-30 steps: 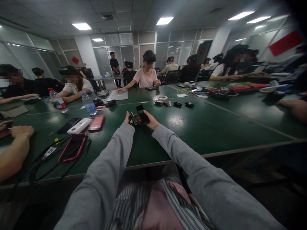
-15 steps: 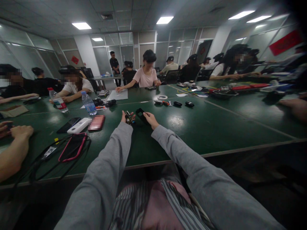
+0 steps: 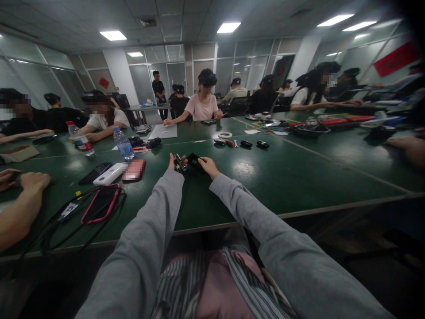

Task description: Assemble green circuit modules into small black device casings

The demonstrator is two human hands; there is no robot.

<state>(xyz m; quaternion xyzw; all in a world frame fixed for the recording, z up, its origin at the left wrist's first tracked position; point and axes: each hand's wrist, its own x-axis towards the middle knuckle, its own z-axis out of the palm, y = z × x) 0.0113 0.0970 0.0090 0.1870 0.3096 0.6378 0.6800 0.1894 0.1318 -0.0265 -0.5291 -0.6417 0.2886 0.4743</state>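
R hand (image 3: pixel 208 167) holds black part (image 3: pixel 194 160) flat

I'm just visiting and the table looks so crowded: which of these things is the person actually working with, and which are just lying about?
In hand:
left hand holding a small wired part
right hand holding a black piece

Lying about:
two water bottles
white device
pink case
black cables
tape roll
paper sheet

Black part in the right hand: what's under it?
Under the black part held by the right hand is bare green table. The left hand holds a small circuit board beside it. The part's underside is hidden.
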